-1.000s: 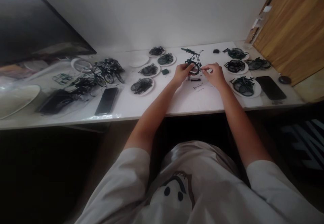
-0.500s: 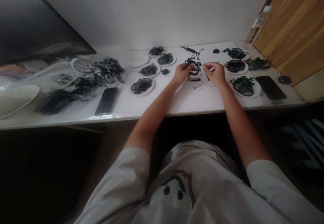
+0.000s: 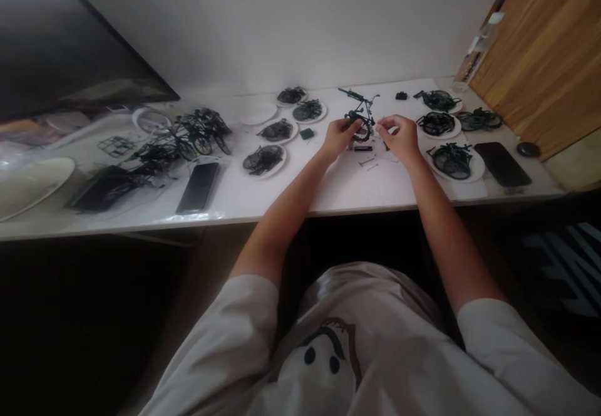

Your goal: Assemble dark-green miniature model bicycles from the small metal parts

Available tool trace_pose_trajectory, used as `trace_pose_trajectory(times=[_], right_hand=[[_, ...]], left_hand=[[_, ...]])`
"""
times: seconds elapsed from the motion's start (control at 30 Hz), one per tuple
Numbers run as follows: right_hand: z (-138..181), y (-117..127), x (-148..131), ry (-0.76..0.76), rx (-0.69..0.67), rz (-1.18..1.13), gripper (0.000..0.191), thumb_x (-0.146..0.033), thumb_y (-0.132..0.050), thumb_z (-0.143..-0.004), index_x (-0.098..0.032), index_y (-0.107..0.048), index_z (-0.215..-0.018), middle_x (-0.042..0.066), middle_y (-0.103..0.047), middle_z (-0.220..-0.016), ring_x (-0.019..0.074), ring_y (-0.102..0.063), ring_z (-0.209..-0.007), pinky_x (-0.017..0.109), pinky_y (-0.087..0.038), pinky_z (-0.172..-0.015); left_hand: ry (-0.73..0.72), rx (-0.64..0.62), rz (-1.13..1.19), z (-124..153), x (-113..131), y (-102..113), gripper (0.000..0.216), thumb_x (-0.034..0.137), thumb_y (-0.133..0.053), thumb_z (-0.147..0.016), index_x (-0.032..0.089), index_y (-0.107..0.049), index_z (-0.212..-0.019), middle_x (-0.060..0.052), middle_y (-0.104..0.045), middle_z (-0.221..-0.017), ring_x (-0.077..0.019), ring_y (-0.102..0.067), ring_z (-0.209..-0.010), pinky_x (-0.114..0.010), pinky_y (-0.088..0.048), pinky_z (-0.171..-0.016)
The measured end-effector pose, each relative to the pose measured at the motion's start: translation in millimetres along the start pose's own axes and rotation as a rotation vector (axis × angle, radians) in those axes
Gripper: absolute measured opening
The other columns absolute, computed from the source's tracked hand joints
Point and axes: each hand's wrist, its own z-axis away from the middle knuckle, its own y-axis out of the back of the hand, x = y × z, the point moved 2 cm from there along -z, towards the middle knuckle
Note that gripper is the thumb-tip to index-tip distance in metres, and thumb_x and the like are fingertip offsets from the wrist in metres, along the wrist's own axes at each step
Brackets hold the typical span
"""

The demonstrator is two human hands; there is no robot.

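Note:
A small dark model bicycle (image 3: pixel 359 110) is held above the white table near its back, tilted, with the handlebar up at the right. My left hand (image 3: pixel 339 136) is closed on its lower part near a wheel. Close to the bike's right side, my right hand (image 3: pixel 398 135) has thumb and fingertips pinched together; whatever sits between them is too small to make out. Below the hands lie a short black piece (image 3: pixel 363 148) and thin loose rods (image 3: pixel 367 161).
Plates of dark bike parts flank the hands, including a left plate (image 3: pixel 280 166) and a right plate (image 3: pixel 477 166). Several assembled model bicycles (image 3: pixel 200 131) stand at left. One phone (image 3: pixel 198 187) lies left, another phone (image 3: pixel 502 163) right. A plastic bottle (image 3: pixel 488 31) stands by the wooden panel.
The model bicycle has shifted very slightly to the right and down in my left hand. My right hand stays pinched beside it, almost unmoved.

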Motion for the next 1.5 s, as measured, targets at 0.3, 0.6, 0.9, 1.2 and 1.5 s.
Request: trace_pose_trajectory(times=[0.3,0.6,0.9,1.2,1.5], right_hand=[[-0.9,-3.0,9.6,0.101,-0.06,0.044,0.015,-0.039,-0.074,-0.103,-0.026,-0.08,-0.105,0.01,-0.084,-0.109,0.0301,-0.073,-0.105,0.047,-0.062,-0.097],[-3.5,-4.2,15.4,0.159,-0.083,0.007,0.005,-0.028,-0.073,-0.102,-0.026,-0.077,-0.1,0.009,-0.081,-0.107,0.0314,-0.07,-0.106,0.054,-0.057,-0.11],[-2.5,-4.5,13.7,0.173,-0.11,0.038,0.006,-0.025,-0.071,-0.103,-0.027,-0.076,-0.1,0.008,-0.079,-0.107,0.0326,-0.066,-0.11,0.056,-0.056,-0.111],[-1.3,-5.4,9.1,0.191,-0.141,0.056,0.009,-0.025,-0.07,-0.102,-0.028,-0.075,-0.096,0.008,-0.078,-0.103,0.0335,-0.064,-0.109,0.058,-0.055,-0.112],[-0.5,-8.6,9.4,0.222,-0.181,0.045,0.008,-0.026,-0.07,-0.102,-0.028,-0.077,-0.098,0.009,-0.079,-0.108,0.034,-0.064,-0.11,0.06,-0.055,-0.112]], left_hand=[[-0.023,0.009,0.007,-2.5,-2.9,1.0,0.038,0.05,-0.088,-0.101,0.014,-0.077,-0.093,-0.012,-0.087,-0.097,-0.0144,-0.08,-0.075,-0.026,-0.065,-0.073],[-0.046,-0.014,0.028,-6.1,-8.3,2.2,0.045,0.055,-0.09,-0.098,0.014,-0.075,-0.092,-0.012,-0.087,-0.095,-0.014,-0.079,-0.076,-0.025,-0.066,-0.071],[-0.063,-0.015,0.011,-9.5,-13.1,3.9,0.045,0.056,-0.092,-0.096,0.015,-0.075,-0.09,-0.01,-0.085,-0.09,-0.0136,-0.078,-0.071,-0.026,-0.065,-0.069],[-0.095,-0.014,-0.043,-9.1,-14.7,5.7,0.037,0.048,-0.091,-0.099,0.017,-0.074,-0.087,-0.009,-0.085,-0.085,-0.0157,-0.08,-0.074,-0.025,-0.061,-0.068],[-0.12,-0.011,-0.074,-11.5,-18.2,4.8,0.042,0.044,-0.093,-0.096,0.018,-0.068,-0.074,-0.006,-0.08,-0.073,-0.015,-0.079,-0.071,-0.024,-0.06,-0.068]])
